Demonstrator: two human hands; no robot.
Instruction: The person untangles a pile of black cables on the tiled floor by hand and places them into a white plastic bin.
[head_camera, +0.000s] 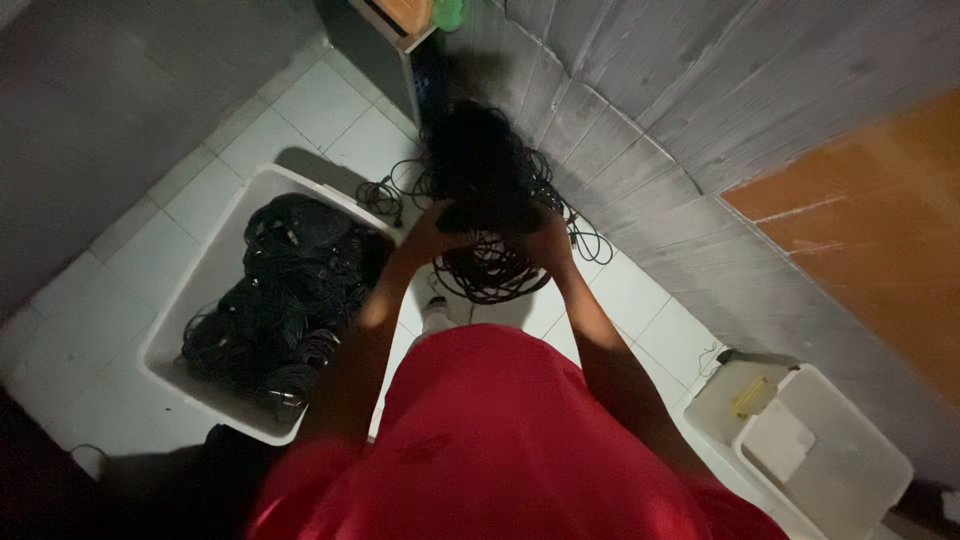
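Black cable bundle (487, 190), long axis upright, is gripped at its middle between left hand (432, 232) and right hand (547, 240).

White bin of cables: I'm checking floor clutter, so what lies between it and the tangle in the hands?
In the head view, loose black cable loops lie on the white tiled floor between the bin and the held tangle.

Motion blur smears the black cable bundle (487, 190), hiding both hands' fingers behind its loops
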